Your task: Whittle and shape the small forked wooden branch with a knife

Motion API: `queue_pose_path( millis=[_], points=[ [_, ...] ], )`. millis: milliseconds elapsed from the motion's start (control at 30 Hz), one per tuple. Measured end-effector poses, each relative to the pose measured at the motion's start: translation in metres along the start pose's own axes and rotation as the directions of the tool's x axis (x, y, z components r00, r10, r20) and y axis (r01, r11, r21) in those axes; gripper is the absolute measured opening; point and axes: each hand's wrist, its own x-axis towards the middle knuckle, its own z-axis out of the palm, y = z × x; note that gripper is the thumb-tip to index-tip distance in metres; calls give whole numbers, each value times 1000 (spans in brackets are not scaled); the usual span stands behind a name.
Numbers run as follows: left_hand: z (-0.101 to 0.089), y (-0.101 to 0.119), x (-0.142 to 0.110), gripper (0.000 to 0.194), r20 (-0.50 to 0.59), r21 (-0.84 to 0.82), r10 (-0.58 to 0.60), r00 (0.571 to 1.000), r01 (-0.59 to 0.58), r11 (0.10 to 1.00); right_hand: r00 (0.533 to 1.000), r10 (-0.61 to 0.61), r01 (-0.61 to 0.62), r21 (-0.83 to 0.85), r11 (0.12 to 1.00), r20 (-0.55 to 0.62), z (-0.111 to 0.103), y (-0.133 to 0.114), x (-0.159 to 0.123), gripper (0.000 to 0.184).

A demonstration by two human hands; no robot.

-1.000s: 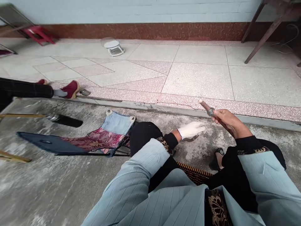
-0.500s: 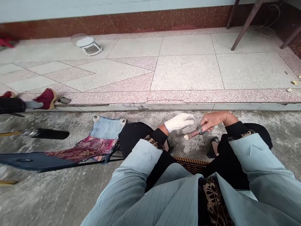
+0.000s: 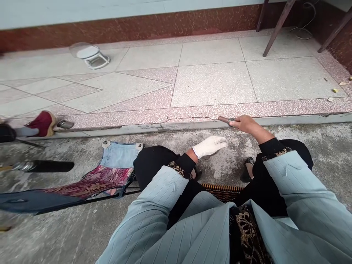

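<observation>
My left hand (image 3: 211, 146) wears a white knit glove and hovers over the rough concrete between my knees. Its fingers are pressed together and curled; whether anything is in them is hidden. In my bare right hand (image 3: 244, 124) is a short brown, stick-like tool (image 3: 224, 119), with a grey banded part next to my fingers. The tool points left, its pale far end over the edge of the tiled step (image 3: 198, 113); I cannot tell whether they touch. Both hands are apart, the right one farther forward.
Left of me stands a low folding seat (image 3: 121, 156) of denim and flowered cloth. A black, long-handled tool (image 3: 52, 166) is beyond it, near another person's red shoe (image 3: 44, 123). A small white stool (image 3: 95, 58) and wooden legs (image 3: 279, 29) stand on the tiles.
My right hand has moved forward and up with the brown tool, away from my left hand to the step's edge. The gloved hand stays nearly in place. The view has shifted slightly.
</observation>
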Motion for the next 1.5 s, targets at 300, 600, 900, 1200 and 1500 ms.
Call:
queue_pose_path(
  millis=[300,600,900,1200,1500],
  points=[
    [-17,-5,-6,26,-96,56,-27,995,33,998,583,-108,267,-64,962,805,-1,-3,-24,43],
    [5,-9,5,32,-154,-84,-62,986,49,995,691,-573,235,613,754,441,-11,0,-25,48],
    [12,-16,6,31,-8,248,24,1000,-21,969,988,-50,56,-33,998,146,13,-2,-1,49],
    [-8,-11,-1,24,-54,-192,48,997,-58,980,462,-427,262,341,903,777,-3,-4,-28,41],
    [-2,-4,-4,24,-38,-185,-16,999,8,983,967,-253,189,619,762,16,-19,-1,-23,56]
  ],
)
